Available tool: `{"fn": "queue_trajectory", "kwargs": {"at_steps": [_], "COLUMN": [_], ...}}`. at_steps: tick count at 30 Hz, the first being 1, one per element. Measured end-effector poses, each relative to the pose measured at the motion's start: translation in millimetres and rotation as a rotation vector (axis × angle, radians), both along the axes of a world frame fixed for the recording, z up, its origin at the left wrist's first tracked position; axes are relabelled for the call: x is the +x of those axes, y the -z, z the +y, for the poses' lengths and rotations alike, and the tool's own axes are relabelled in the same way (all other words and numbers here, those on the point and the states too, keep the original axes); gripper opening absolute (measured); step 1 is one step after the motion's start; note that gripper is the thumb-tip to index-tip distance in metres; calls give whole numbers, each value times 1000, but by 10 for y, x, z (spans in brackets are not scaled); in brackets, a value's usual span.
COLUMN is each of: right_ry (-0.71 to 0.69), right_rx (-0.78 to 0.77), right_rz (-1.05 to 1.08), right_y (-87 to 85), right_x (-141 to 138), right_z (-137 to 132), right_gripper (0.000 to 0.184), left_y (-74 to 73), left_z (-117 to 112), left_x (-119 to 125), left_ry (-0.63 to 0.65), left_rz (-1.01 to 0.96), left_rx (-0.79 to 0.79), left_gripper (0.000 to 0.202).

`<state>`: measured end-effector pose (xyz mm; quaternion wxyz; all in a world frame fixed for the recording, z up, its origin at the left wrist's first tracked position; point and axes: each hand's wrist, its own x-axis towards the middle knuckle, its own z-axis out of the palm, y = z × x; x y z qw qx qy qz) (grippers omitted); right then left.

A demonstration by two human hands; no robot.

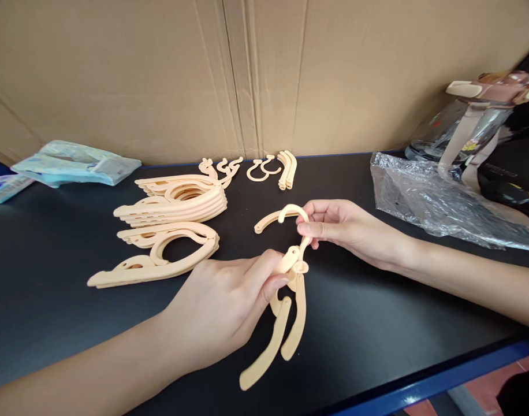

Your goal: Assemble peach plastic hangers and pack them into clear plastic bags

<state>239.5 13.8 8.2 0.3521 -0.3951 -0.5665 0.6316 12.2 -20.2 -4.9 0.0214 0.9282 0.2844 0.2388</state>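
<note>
My left hand is closed around a cream plastic folding hanger above the near part of the table. Two curved arms of this hanger hang below my fingers. Between thumb and fingers, my right hand pinches a cream hanger hook, its curve toward the top. The hook's lower end meets the hanger's middle joint; whether it is fully seated I cannot tell. Just behind the hook lies a loose curved hanger arm, partly hidden by the hook and my right fingers.
Stacked folded hangers lie on the black table at left. Behind them are loose hooks and curved strips. Clear plastic wrap and a strapped bottle stand right; a blue packet lies left, before cardboard.
</note>
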Motion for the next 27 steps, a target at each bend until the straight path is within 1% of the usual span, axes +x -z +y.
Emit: {"fn": "queue_trajectory", "kwargs": {"at_steps": [2,5,10,15,19,27], "right_ry": [20,26,14,-7,-4,53], "right_rx": [-25,-55,-66,-78,-60,-78], "right_rz": [27,55,67,66,52,27], "right_y": [7,14,8,1,5,3], "right_x": [57,108,108,118,108,92], "right_z": [39,76,76,65,57,51], "right_gripper": [21,18,16,16,17,24], "left_y": [-15,-17,-3,-5,3,1], "left_z": [-3,-11,-13,-2,-7,-3], "left_x": [-9,-18,-14,-1,-5,-15], "left_ry": [7,19,37,22,27,21], "left_rz": [-1,1,9,11,10,9], "left_rx": [-39,-56,-52,-37,-41,-45], "left_gripper": [19,17,13,15,16,16]}}
